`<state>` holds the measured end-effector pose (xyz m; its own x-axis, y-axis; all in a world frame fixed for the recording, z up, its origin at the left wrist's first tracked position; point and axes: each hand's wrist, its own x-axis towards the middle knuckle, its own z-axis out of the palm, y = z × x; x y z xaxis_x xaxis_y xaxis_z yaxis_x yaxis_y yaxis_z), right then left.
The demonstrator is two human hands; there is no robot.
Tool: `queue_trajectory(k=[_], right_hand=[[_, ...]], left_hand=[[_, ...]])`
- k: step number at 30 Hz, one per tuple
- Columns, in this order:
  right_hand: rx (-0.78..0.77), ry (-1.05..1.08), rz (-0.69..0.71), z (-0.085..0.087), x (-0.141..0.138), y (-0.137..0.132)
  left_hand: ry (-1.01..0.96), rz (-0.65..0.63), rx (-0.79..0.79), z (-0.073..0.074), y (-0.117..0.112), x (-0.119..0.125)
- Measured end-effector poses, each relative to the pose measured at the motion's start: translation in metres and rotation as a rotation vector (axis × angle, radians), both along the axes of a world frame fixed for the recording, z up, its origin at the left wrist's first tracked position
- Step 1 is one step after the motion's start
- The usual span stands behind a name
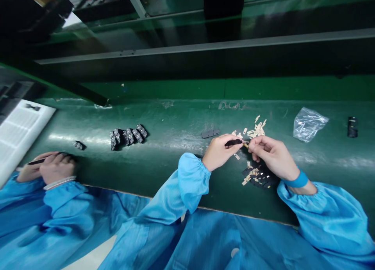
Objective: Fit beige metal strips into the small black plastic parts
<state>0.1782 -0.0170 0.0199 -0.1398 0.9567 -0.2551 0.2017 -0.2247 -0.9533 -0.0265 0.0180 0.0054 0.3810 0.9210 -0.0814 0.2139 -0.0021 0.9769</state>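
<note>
My left hand point(218, 153) is closed round a small black strip-like part point(233, 142), pinched between thumb and fingers. My right hand point(274, 155) meets it at the part's right end, its fingertips pinched together. Something small and yellowish shows between the two hands, too small to make out. Beyond my fingers is a loose heap of cream-coloured flat pieces point(258, 130). Nearer to me, below my right hand, cream and black pieces point(254, 175) are mixed in a pile. A flat dark plate with holes point(210, 134) lies just past my left hand.
A clear plastic bag point(309, 124) and a black part point(352, 127) lie to the right. Leftward stand several black assemblies point(128, 136) and a single one point(79, 145). A co-worker's hands point(55, 168) work at far left, beside a printed sheet point(25, 127). A metal rail point(187, 48) crosses behind.
</note>
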Motion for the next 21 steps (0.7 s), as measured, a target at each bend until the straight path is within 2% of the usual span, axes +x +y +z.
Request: queue_trajectory(k=[2, 5, 7, 10, 17, 21], right_hand=[[0.082, -0.093, -0.063, -0.001, -0.002, -0.002], [0.323, -0.334, -0.182, -0.002, -0.007, -0.006], [0.423, -0.419, -0.138, -0.002, -0.011, -0.009], [0.457, -0.429, -0.04, -0.002, -0.016, -0.012], [0.495, -0.444, -0.048, -0.005, -0.015, -0.011], [0.542, -0.437, -0.036, -0.009, -0.012, -0.01]], left_hand=[[0.028, 0.024, 0.005, -0.001, -0.001, 0.001], [0.06, 0.05, 0.042, -0.002, -0.003, 0.002], [0.083, 0.052, 0.102, -0.001, -0.005, 0.002], [0.094, 0.026, 0.179, 0.001, -0.007, 0.003], [0.14, -0.022, 0.246, 0.001, -0.011, 0.001], [0.133, -0.002, 0.259, -0.001, -0.01, 0.0]])
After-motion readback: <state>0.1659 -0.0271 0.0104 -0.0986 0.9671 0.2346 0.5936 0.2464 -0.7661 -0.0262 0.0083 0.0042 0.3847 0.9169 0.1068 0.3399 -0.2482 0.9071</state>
